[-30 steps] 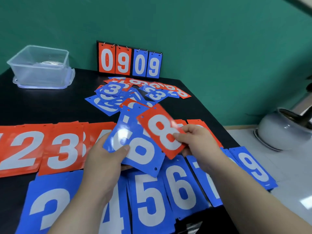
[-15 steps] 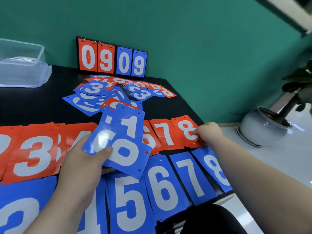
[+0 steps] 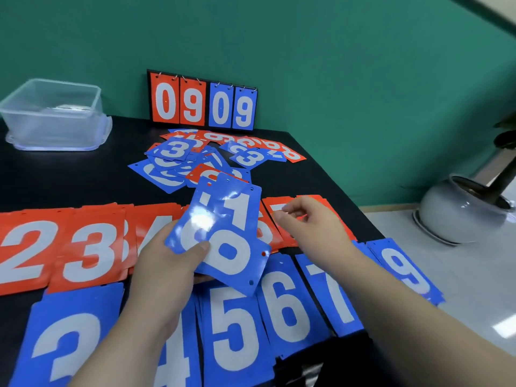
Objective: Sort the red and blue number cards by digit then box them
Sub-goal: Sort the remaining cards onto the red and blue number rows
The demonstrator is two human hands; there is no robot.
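The left hand (image 3: 164, 263) grips a few blue cards (image 3: 231, 219) above the sorted rows on the table (image 3: 69, 177). The right hand (image 3: 310, 227) hovers over the red row (image 3: 92, 247), fingers loosely curled and holding nothing. The box (image 3: 53, 115) sits at the far left.

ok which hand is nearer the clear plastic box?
Left. The left hand, gripping blue cards, is in front of the box, to its right; the right hand is even farther right.

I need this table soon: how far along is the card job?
Done: red row and blue row lie in digit order near the front. In hand: the left hand grips several blue cards; the right hand hangs over the red row, apparently empty. Left: the mixed pile is unsorted, and both rows lie outside the clear box.
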